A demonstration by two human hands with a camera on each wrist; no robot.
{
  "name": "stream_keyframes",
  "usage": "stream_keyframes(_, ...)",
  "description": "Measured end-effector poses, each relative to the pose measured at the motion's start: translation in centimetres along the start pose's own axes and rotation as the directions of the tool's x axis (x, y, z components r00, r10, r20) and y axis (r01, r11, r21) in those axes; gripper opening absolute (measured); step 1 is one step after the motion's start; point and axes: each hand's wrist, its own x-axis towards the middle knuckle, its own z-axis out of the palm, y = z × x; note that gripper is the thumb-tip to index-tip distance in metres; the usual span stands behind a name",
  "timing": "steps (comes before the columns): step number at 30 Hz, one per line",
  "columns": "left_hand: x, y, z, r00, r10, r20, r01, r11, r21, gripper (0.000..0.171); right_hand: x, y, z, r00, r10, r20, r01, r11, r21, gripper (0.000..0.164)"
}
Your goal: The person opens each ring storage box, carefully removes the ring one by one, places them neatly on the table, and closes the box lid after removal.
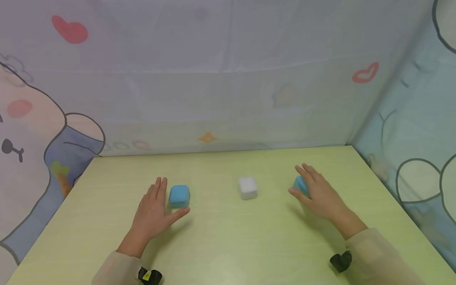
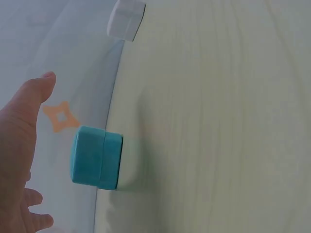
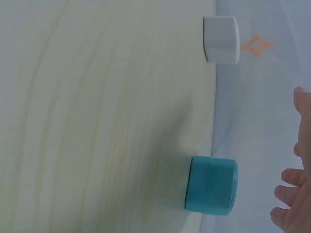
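My left hand (image 1: 152, 213) hovers over the table with thumb spread from straight fingers, just beside a blue rounded box (image 1: 179, 196). The left wrist view shows that blue box (image 2: 96, 158) standing on the table, apart from the thumb. On the other side my right hand (image 1: 318, 194) spreads its fingers above a second blue box (image 1: 301, 185), partly covering it in the head view. In the right wrist view this box (image 3: 212, 185) sits clear of the fingers. Between the two blue ones stands a small white rounded box (image 1: 247, 188).
The pale yellow wooden table (image 1: 228, 245) ends at a printed cloth backdrop (image 1: 228, 111) behind, with another cloth wall (image 1: 420, 118) on the right. Small black cameras (image 1: 150, 276) are strapped at both wrists, over light sleeves (image 1: 382, 253).
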Motion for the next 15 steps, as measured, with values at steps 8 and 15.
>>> stream_keyframes(8,0.1,-0.3,0.2,1.000,0.003,-0.012,-0.003,1.000,-0.029,0.116,0.3,-0.7,0.5,1.000,-0.001,-0.007,0.001,1.000,0.005,0.073)
stream_keyframes(15,0.0,-0.8,0.4,1.000,0.005,-0.023,-0.006,0.999,-0.047,0.117,0.6,-1.2,1.0,1.000,-0.014,-0.015,0.014,1.000,0.016,0.073)
